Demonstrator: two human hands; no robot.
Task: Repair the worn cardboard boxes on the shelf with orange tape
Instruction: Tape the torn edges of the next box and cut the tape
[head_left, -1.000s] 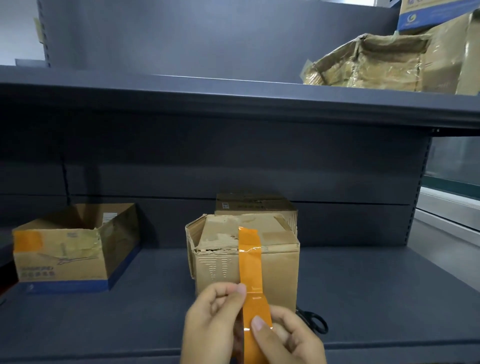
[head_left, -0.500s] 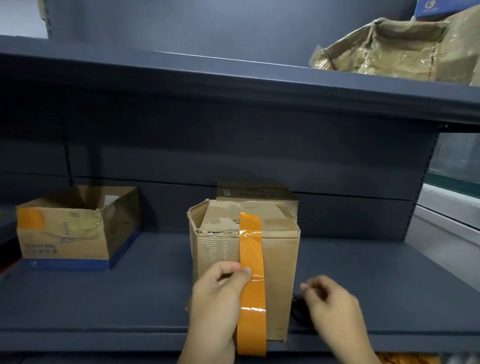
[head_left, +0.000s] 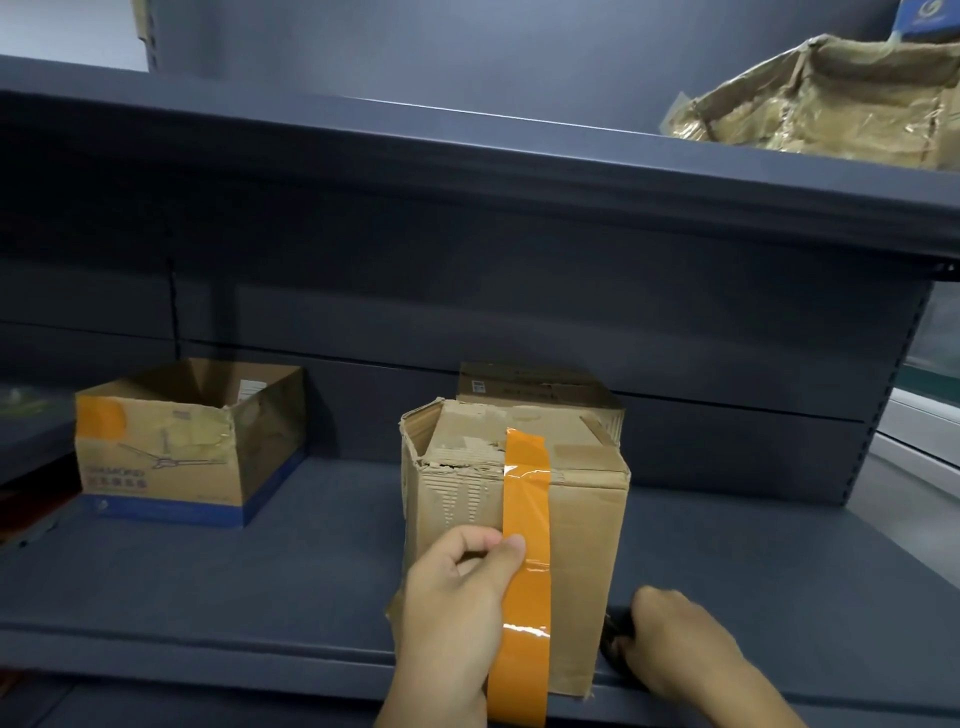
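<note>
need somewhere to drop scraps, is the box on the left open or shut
Open: the left box has no flaps over its top, and its inner walls show.

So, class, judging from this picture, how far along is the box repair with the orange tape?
Done: the left box already carries an orange patch. In hand: the left hand pinches a tape strip running from the middle box top down its front, uncut; the right hand reaches for dark scissors beside it. Left: cutting, and the torn box on the upper shelf.
</note>
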